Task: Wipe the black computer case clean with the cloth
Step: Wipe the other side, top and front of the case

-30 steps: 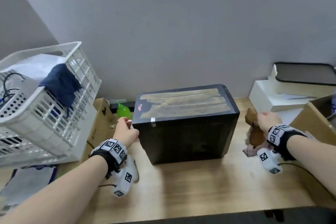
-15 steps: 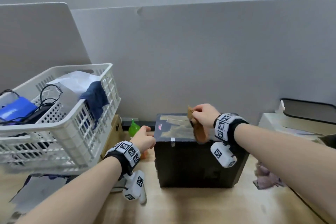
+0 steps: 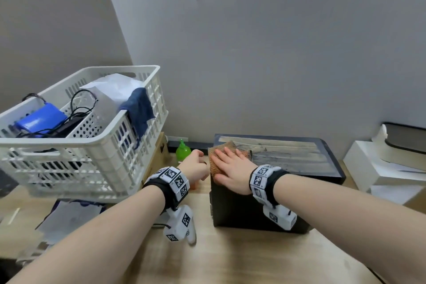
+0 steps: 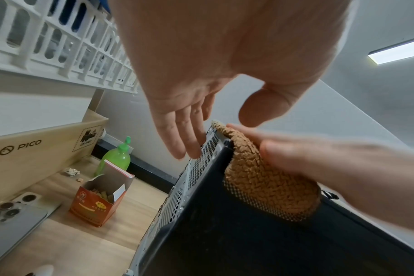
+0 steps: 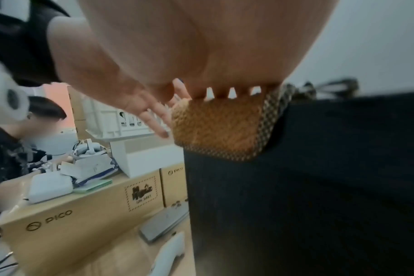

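Note:
The black computer case (image 3: 249, 210) stands on the wooden desk, its top (image 3: 295, 157) streaked with tan tape marks. A brown fuzzy cloth (image 3: 221, 152) lies over the case's top left corner and hangs down its front (image 4: 270, 184) (image 5: 215, 123). My right hand (image 3: 230, 166) lies flat on the cloth, fingers straight, pressing it onto the case. My left hand (image 3: 196, 166) hovers just left of the case, fingers (image 4: 182, 138) relaxed near its perforated side panel (image 4: 177, 194), holding nothing.
A white basket (image 3: 92, 150) with cables and a blue rag sits on cardboard boxes (image 4: 35, 149) at left. A green bottle (image 3: 183, 151), an orange carton (image 4: 102, 201) and a phone (image 4: 10, 214) lie left of the case. White boxes (image 3: 380, 168) stand at right. Another person (image 5: 10, 145) sits beyond.
My right hand carried the cloth from the desk right of the case up over it and now presses it flat on the top left corner. The left hand stayed beside the case.

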Available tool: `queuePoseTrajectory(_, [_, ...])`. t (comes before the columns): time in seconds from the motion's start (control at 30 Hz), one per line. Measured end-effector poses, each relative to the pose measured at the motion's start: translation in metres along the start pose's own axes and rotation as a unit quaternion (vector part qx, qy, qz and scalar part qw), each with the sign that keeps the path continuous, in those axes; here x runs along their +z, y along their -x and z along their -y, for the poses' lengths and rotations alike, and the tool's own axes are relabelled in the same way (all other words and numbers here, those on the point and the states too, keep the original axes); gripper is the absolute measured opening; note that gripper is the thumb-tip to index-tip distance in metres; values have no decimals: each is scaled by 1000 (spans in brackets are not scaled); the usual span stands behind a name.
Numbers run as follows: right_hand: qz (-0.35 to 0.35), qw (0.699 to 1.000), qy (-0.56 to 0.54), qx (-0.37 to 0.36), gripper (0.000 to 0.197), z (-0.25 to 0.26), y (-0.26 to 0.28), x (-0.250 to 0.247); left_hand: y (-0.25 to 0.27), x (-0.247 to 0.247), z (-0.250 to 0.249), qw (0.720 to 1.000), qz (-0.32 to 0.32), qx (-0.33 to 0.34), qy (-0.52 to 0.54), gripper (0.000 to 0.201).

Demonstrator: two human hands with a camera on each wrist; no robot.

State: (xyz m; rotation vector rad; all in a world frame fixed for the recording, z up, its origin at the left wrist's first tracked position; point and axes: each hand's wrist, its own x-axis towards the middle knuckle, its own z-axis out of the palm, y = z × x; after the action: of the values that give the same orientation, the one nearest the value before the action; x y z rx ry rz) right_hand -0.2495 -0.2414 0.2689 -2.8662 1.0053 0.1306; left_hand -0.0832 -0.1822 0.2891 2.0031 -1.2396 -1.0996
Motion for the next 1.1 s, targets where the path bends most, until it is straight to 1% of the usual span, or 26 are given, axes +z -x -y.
queuePoseTrajectory(0.03, [12,1000,-4,6,70,-1,3,7,0,3,-5,1000,-2,2,-4,86])
queuePoseTrajectory(0.07, [10,1000,-7,13,73,-4,7,10,1,6,-11,1000,-5,7,-8,86])
queuePoseTrajectory(0.13, [7,999,-5,37,76,-14,13,8,-1,10,-22,1000,-9,14,-11,79])
queuePoseTrajectory(0.27, [22,994,-11,109,82,-65,46,2,-4,19,-35,998,-28,20,-54,63])
queuePoseTrajectory(0.43, [35,976,-18,216,77,-139,110,0,-11,25,-37,988,-30,25,-150,51])
queuePoseTrajectory(0.5, [40,967,-21,252,75,-158,127,2,-12,25,-38,986,-26,27,-165,49])
queuePoseTrajectory(0.57, [36,961,-30,273,73,-166,132,6,-14,24,-38,984,-21,26,-174,49])
queuePoseTrajectory(0.7, [18,953,-47,298,72,-158,121,10,-19,23,-38,984,-33,28,-173,48])
queuePoseTrajectory(0.77, [17,955,-50,290,72,-149,113,8,-20,23,-38,985,-46,29,-165,38])
queuePoseTrajectory(0.83, [12,963,-47,264,74,-133,99,7,-22,23,-39,985,-55,28,-161,26])
queuePoseTrajectory(0.9, [1,974,-40,224,74,-105,79,7,-25,23,-38,985,-60,30,-157,20])
queuePoseTrajectory(1.03, [-11,990,-29,135,73,-34,39,13,-26,23,-37,982,-65,45,-172,18])
queuePoseTrajectory(1.1, [-14,993,-21,116,72,-16,30,15,-26,22,-38,978,-68,56,-189,18])
